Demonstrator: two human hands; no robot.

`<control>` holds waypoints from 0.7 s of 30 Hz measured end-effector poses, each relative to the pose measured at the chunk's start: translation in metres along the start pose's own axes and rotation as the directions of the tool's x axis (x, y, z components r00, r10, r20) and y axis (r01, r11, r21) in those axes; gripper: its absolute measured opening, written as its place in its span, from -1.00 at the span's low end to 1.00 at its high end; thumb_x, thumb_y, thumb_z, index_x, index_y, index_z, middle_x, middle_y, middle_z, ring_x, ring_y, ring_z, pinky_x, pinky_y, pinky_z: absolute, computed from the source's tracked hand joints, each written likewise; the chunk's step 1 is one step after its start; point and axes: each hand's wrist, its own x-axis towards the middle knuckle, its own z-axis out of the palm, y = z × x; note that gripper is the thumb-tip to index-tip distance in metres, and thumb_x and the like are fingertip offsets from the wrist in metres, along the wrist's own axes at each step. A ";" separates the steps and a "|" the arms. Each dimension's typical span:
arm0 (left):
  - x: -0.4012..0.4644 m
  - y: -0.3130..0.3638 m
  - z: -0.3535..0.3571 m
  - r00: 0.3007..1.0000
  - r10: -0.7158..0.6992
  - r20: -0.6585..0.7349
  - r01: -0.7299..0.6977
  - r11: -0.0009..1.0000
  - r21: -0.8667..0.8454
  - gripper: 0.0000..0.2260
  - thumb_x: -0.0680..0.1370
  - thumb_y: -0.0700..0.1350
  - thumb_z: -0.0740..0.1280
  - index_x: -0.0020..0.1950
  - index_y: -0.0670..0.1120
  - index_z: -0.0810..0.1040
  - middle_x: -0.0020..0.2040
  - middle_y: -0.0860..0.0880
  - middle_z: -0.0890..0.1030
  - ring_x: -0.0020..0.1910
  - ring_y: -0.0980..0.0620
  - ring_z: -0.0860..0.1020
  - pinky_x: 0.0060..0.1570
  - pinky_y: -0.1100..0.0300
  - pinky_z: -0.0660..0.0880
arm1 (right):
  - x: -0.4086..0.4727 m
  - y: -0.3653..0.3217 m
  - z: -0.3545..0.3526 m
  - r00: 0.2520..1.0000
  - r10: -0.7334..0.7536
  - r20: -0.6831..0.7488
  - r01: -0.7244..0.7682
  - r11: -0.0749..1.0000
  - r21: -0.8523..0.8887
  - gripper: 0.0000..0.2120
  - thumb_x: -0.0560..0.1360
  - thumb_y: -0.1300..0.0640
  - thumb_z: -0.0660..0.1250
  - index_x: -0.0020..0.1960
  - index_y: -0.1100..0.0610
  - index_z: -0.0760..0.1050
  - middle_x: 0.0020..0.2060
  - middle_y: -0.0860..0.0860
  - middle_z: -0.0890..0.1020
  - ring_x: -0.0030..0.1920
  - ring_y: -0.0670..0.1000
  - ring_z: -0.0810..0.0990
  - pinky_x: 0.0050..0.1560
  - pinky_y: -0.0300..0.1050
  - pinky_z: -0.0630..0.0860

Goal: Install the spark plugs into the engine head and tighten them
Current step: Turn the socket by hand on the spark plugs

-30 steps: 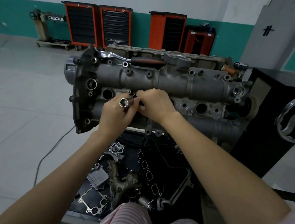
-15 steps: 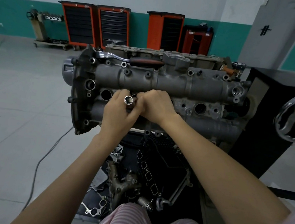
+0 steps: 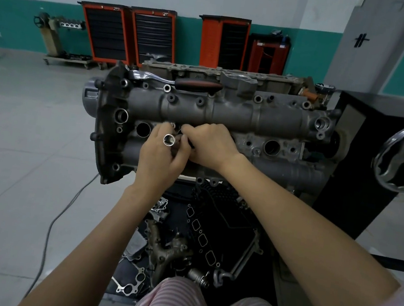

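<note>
Both hands meet over the head's (image 3: 226, 112) second plug hole, the left hand (image 3: 162, 158) gripping a socket (image 3: 169, 139) with its open end up, the right hand (image 3: 209, 145) curled around something dark I can't make out, likely seating a plug; next comes lowering it straight in.
</note>
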 end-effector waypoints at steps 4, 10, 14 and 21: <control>0.005 0.001 0.001 0.996 -0.087 -0.005 0.087 0.996 -0.021 -0.53 0.50 0.13 0.14 -0.37 -0.27 0.36 -0.44 -0.12 0.41 -0.43 -0.08 0.37 -0.39 0.12 0.24 | 0.000 -0.001 -0.004 0.998 0.062 -0.028 -0.060 0.996 0.058 -0.82 0.43 0.14 0.30 -0.25 0.25 0.55 -0.38 0.22 0.61 -0.35 0.28 0.57 -0.38 -0.12 0.19; 0.007 0.000 0.001 0.996 -0.084 -0.031 0.084 0.996 0.005 -0.57 0.53 -0.04 0.24 -0.46 -0.27 0.40 -0.54 -0.12 0.43 -0.52 -0.09 0.40 -0.45 0.09 0.27 | -0.003 -0.003 -0.005 0.990 0.050 -0.135 -0.035 0.993 0.111 -0.82 0.37 0.13 0.35 -0.30 0.24 0.54 -0.49 0.17 0.58 -0.49 0.22 0.55 -0.44 -0.15 0.25; 0.004 -0.003 0.000 0.999 -0.051 -0.008 0.050 0.999 -0.019 -0.67 0.54 -0.11 0.22 -0.39 -0.21 0.37 -0.47 -0.03 0.36 -0.47 0.00 0.32 -0.40 0.22 0.19 | 0.000 0.002 0.001 0.999 0.021 -0.040 -0.018 0.998 0.066 -0.72 0.44 -0.03 0.27 -0.06 0.20 0.39 -0.32 0.08 0.62 -0.33 0.18 0.58 -0.41 -0.15 0.22; 0.000 -0.001 0.000 0.998 -0.054 0.035 0.055 0.998 -0.022 -0.81 0.54 -0.09 0.18 -0.22 -0.16 0.31 -0.31 -0.06 0.34 -0.34 -0.01 0.32 -0.34 0.30 0.14 | -0.001 0.000 -0.001 0.997 -0.009 -0.079 0.014 0.998 0.060 -0.86 0.43 0.16 0.29 -0.19 0.25 0.47 -0.42 0.18 0.59 -0.41 0.24 0.55 -0.43 -0.13 0.16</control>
